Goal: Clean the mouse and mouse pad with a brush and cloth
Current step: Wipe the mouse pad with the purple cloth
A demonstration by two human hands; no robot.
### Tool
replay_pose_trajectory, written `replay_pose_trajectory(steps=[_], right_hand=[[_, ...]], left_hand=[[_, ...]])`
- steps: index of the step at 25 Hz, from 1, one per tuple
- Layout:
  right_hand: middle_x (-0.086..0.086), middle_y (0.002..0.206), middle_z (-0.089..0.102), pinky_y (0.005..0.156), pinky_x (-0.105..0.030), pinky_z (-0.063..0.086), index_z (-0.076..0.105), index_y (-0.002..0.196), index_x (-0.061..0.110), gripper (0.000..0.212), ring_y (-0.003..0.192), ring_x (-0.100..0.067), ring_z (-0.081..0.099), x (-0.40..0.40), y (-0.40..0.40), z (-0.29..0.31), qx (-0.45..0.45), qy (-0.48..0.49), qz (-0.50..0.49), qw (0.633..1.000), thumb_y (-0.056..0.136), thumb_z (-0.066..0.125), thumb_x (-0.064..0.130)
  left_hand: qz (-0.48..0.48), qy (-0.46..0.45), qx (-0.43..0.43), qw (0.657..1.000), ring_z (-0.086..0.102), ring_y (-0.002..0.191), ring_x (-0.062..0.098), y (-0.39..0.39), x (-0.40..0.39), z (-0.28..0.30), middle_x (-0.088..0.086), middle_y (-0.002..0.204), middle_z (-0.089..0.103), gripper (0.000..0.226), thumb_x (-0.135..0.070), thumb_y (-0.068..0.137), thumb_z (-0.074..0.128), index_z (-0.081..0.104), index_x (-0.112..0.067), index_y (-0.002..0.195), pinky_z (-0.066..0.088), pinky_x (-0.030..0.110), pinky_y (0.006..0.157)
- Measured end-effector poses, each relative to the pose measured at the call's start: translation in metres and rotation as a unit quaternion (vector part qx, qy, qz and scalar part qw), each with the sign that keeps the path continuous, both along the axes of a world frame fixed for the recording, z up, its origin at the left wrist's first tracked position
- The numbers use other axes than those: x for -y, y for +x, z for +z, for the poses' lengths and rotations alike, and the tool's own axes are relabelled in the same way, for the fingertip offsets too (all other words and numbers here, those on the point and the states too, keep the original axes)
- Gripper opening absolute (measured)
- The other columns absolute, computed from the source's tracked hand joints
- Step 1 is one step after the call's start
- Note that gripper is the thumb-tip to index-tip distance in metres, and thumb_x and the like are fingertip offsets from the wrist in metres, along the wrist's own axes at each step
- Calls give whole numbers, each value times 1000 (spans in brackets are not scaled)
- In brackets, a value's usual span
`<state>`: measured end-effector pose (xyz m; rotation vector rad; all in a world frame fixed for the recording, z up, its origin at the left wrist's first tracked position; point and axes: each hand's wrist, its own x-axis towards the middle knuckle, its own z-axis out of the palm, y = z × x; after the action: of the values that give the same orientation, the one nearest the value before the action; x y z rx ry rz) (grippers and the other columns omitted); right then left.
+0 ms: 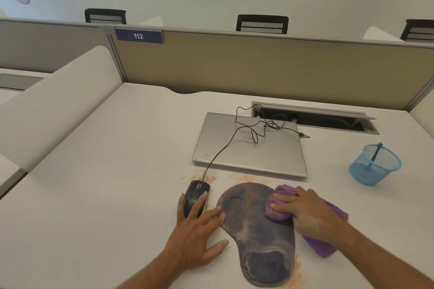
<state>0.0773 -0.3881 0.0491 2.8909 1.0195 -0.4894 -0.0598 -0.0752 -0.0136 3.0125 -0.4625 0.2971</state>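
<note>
Down at the near edge of the desk [94, 195] lies the dusty mouse pad [258, 237], orange grit around its rim. My right hand [307, 211] bunches the purple cloth [324, 246] onto the pad's upper right, fingers curled over the folds. My left hand [197, 225] lies flat, fingers spread, tips touching the black mouse [195, 195] just left of the pad. Beyond, its cable crosses a closed laptop [249, 148]; at right, the brush [375, 155] stands in a blue mesh cup [373, 166].
</note>
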Motion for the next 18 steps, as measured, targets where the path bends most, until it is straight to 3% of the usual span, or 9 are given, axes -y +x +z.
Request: replay_pose_trajectory(steps=[3,5,8,11,13,15,18], right_hand=[[24,121,60,87,-34,34,52,118,57,30,103,-12,43,22,9,24,6,-72,-1,997,90,46,48],[26,104,63,84,-34,38,57,104,59,30,96,-10,46,14,9,40,5,-29,-4,1000,85,47,38],[33,134,51,97,-36,36,48,125,53,55,110,-11,44,-21,-7,37,13,63,63,996,82,49,19],[23,154,30,105,-41,27,31,140,47,62,131,-19,30,-49,-27,14,-3,18,134,991,88,52,21],[22,155,28,103,-41,25,29,141,47,62,134,-18,27,-41,-29,11,-12,1,121,993,90,54,24],[26,145,41,91,-38,28,42,132,49,48,122,-17,36,-18,-24,17,-16,-6,112,994,89,53,28],[24,107,58,79,-36,31,56,111,49,23,98,-13,41,8,-18,37,-19,-53,107,993,91,48,40]], left_hand=[[7,-2,-7,1000,24,151,28,-1,2,2,-17,140,59,56,-70,96,40,62,-35,133,9,75,112],[16,0,-6,1000,28,149,28,1,5,4,-19,134,62,46,-63,97,43,66,-37,127,7,75,112],[38,-14,5,999,37,145,30,6,12,9,-21,118,68,30,-52,96,49,71,-38,110,8,75,112],[63,-19,3,998,43,141,30,10,20,14,-21,105,72,30,-51,95,49,75,-36,97,16,77,110],[77,-19,-1,997,47,138,30,10,23,17,-21,100,72,30,-50,94,50,76,-36,92,19,77,108],[89,-23,-4,996,48,137,30,10,25,19,-21,99,73,28,-49,93,53,77,-35,91,19,77,108],[102,-37,-8,994,47,138,28,9,29,20,-20,99,73,23,-47,92,57,77,-35,92,15,76,110]])
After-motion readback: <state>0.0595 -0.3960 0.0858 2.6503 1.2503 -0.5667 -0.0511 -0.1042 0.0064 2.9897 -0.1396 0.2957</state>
